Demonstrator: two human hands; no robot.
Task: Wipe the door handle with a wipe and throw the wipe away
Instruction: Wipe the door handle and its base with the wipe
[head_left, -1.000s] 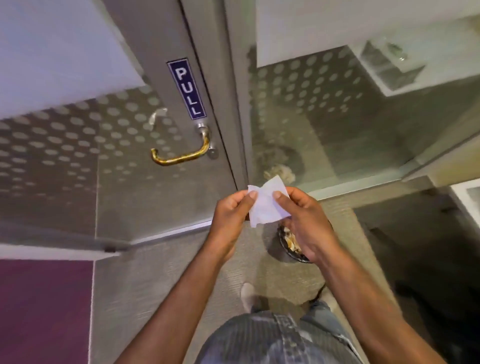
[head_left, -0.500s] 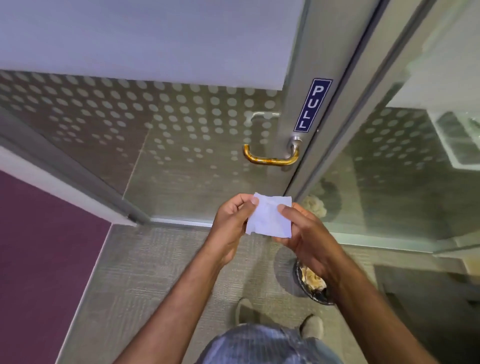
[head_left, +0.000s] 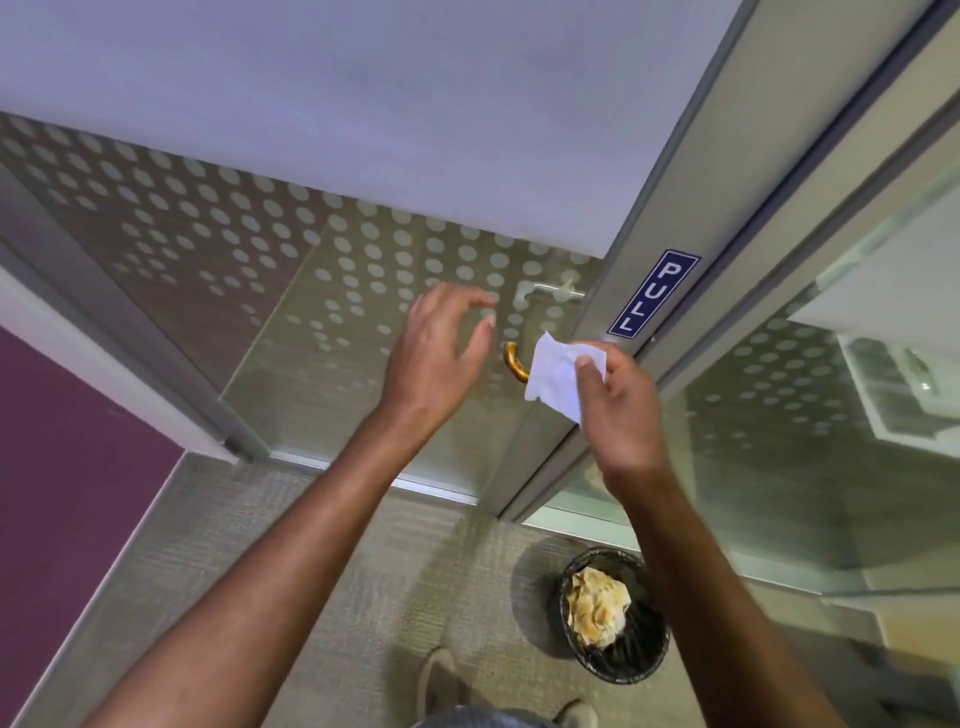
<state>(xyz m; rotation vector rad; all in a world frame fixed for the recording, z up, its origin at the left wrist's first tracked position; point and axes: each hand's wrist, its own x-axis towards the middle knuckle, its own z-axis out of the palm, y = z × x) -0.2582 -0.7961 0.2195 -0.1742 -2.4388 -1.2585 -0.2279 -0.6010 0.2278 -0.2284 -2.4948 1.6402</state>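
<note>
Wipe (head_left: 558, 375): white sheet, pinched btwn thumb and fingertips of my right hand (head_left: 621, 410); it hangs off those fingers to their left, covering most of the handle from my view.
Left hand (head_left: 436, 358): fingers spread and curled, holding nothing; fingertips sit just left of the handle's visible end, small gap, no contact I can see.
Door handle (head_left: 515, 361): gold lever, only the curved tip shows, btwn left fingertips and the wipe's near edge. Can't tell if wipe touches it yet or just hangs in front.
PULL sign (head_left: 653, 292): on the door frame (head_left: 691, 223), above and right of right-hand fingers.
Bin (head_left: 615, 605): black mesh, on the floor well below right-hand fingers, crumpled paper (head_left: 597, 605) already inside.
Done so far: wipe in hand and brought up to the handle, as far as I can judge.
Left to do: the wiping itself looks not started or barely so; then drop the wipe in the bin.
Next, my guess: wrap sheet round the lever w/ right fingers; left hand may steady the tip.
Risk: thin sheet, loose pinch, could slip when rubbing.
</note>
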